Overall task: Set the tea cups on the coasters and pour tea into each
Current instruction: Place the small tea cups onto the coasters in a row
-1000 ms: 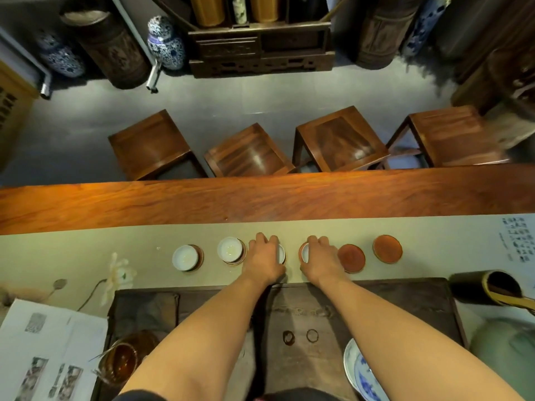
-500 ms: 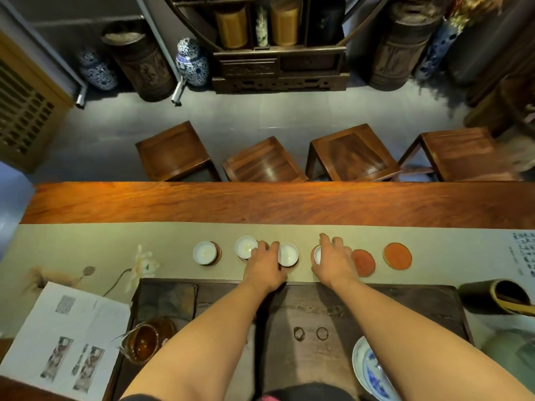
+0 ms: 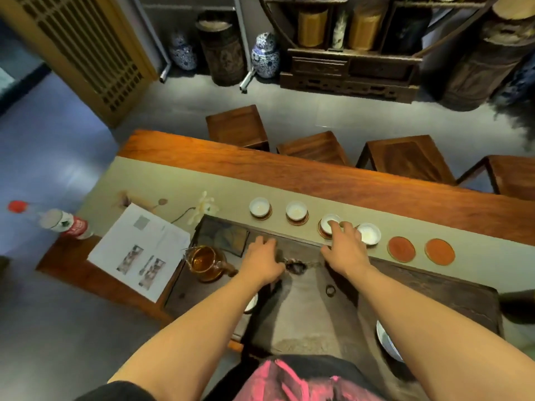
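Four white tea cups stand in a row on round coasters on the beige runner: the first cup (image 3: 259, 206), the second cup (image 3: 296, 211), the third cup (image 3: 330, 222) and the fourth cup (image 3: 368, 233). Right of them lie two bare reddish coasters (image 3: 401, 249) (image 3: 439, 251). My right hand (image 3: 346, 247) hovers between the third and fourth cups, fingers apart, its fingertips touching the third cup's rim. My left hand (image 3: 262, 261) is spread over the dark tea tray (image 3: 318, 299), holding nothing, just right of a glass pitcher (image 3: 206, 263) of amber tea.
A printed paper sheet (image 3: 139, 250) and a red-labelled bottle (image 3: 66, 224) lie at the left end of the table. A blue-and-white bowl (image 3: 388, 340) sits at the tray's right, partly behind my right arm. Wooden stools (image 3: 405, 154) line the table's far side.
My left hand has come off the cups and drawn back over the tray toward the pitcher. My right hand has let go of the fourth cup and shifted left. The view has swung left.
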